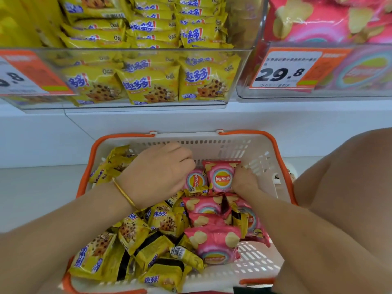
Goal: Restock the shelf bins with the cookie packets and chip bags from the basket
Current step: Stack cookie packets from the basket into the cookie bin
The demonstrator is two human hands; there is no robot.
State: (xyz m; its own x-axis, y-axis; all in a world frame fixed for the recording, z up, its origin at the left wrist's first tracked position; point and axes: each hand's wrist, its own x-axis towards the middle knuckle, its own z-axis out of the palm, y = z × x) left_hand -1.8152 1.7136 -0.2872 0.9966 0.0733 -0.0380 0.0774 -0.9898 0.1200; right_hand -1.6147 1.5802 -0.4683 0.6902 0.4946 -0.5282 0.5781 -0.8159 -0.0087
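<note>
Head view: my right hand (244, 180) pinches the right edge of a chip bag (220, 177) that stands upright at the far end of the basket (283, 166). My left hand (157, 172) curls over a second bag (195, 181) just to its left; I cannot tell whether it grasps it. The chip bin (318, 93) sits up and to the right, with open room above the rim.

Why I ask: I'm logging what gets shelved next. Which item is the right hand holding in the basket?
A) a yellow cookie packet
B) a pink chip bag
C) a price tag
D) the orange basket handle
B: the right hand has its fingers curled on the right edge of an upright pink chip bag at the far end of the basket.
</note>
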